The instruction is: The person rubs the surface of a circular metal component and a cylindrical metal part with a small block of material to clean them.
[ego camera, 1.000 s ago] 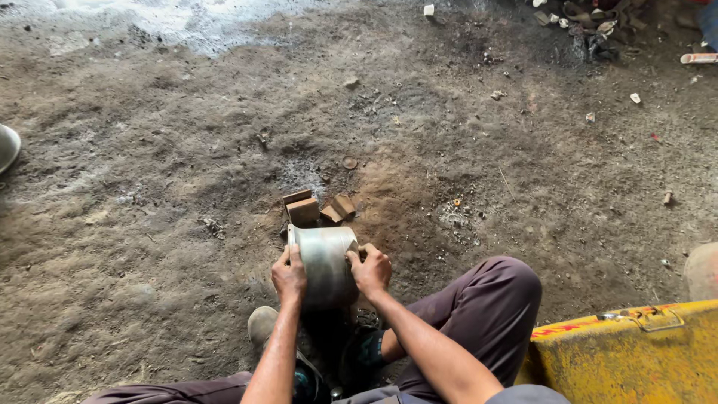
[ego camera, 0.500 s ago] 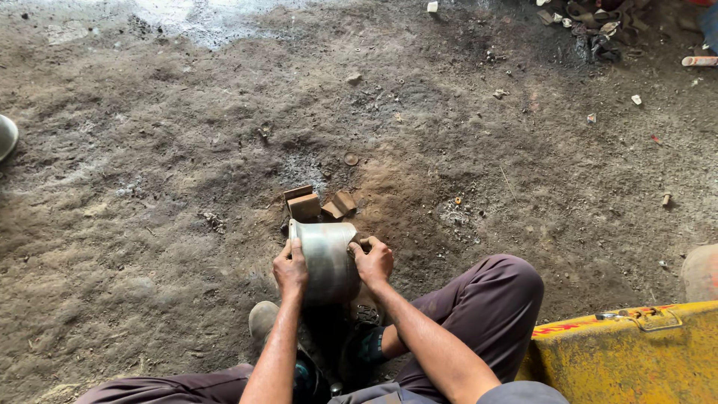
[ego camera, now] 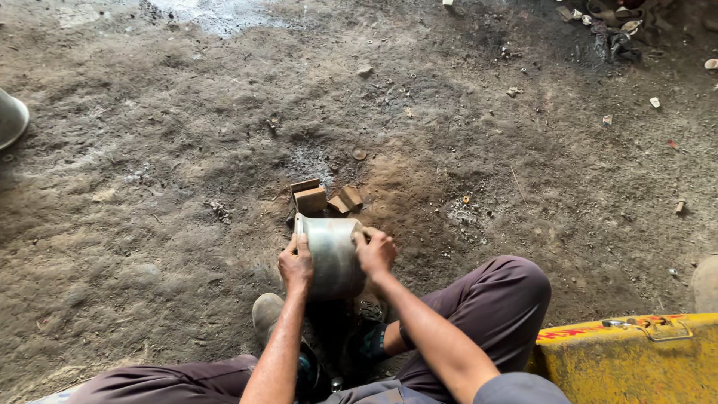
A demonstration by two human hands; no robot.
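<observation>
Dull grey metal pot [ego camera: 331, 254], flared rim outward; left hand [ego camera: 295, 265] and right hand [ego camera: 376, 253] in tight grip on its sides

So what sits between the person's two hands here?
In the head view, a shiny metal pot lies between the left hand and right hand, both gripping its sides.

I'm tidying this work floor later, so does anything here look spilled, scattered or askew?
Yes. Small wooden blocks lie jumbled just beyond the metal pot that the left hand and right hand grip. Scraps are strewn at the top right, and a pale patch, maybe wet, marks the dirt floor.
</observation>
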